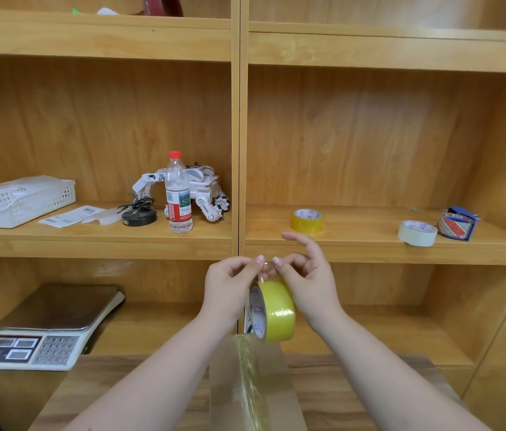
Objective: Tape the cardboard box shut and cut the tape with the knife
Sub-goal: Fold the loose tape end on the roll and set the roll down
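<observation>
roll (276,311): yellow tape, held above box (255,387), strip running down onto lid | left hand (230,284): pinching roll's top | right hand (307,275): pinching roll's top, two fingers spread | knife: not seen

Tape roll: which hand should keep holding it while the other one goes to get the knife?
Probably the left hand: it sits against the tape roll on its open side. The right hand has loose fingers. No knife is in view.
</observation>
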`<state>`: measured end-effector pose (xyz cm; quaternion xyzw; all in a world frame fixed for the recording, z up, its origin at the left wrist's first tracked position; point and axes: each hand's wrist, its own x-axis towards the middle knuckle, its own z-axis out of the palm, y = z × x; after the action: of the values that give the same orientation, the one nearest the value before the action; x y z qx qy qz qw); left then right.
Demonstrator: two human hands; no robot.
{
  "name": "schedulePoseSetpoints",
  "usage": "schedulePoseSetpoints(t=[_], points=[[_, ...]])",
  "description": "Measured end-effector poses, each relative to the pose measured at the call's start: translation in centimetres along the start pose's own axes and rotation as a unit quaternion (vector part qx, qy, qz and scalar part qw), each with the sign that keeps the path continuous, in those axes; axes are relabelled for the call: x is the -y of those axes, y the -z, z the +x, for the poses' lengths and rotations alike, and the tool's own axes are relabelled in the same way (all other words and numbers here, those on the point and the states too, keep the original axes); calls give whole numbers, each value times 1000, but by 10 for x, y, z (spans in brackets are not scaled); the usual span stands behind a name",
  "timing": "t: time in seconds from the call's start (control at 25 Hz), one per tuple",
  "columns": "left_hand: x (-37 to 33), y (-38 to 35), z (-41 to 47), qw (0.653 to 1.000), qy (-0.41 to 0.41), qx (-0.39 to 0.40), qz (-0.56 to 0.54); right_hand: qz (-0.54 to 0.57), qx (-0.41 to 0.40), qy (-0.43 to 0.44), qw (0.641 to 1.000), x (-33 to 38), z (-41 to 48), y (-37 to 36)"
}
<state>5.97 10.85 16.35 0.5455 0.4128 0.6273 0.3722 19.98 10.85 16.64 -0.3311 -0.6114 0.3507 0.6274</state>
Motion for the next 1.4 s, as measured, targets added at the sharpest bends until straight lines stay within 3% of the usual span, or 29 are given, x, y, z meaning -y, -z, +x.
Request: schedulePoseSetpoints(t=[0.4,0.6,1.0,1.4], points=[[-11,-6,-10,995,88,-42,-4,41,11,-13,999,-1,1,5],[-10,-5,-11,991,129,-40,4,-20,73,16,997,2,-3,5],[-2,1,-10,989,134,-58,36,-72,118,23,990,-3,-5,6],[0,8,-20,994,87,-30,60,-98,88,-18,991,-6,-5,8]])
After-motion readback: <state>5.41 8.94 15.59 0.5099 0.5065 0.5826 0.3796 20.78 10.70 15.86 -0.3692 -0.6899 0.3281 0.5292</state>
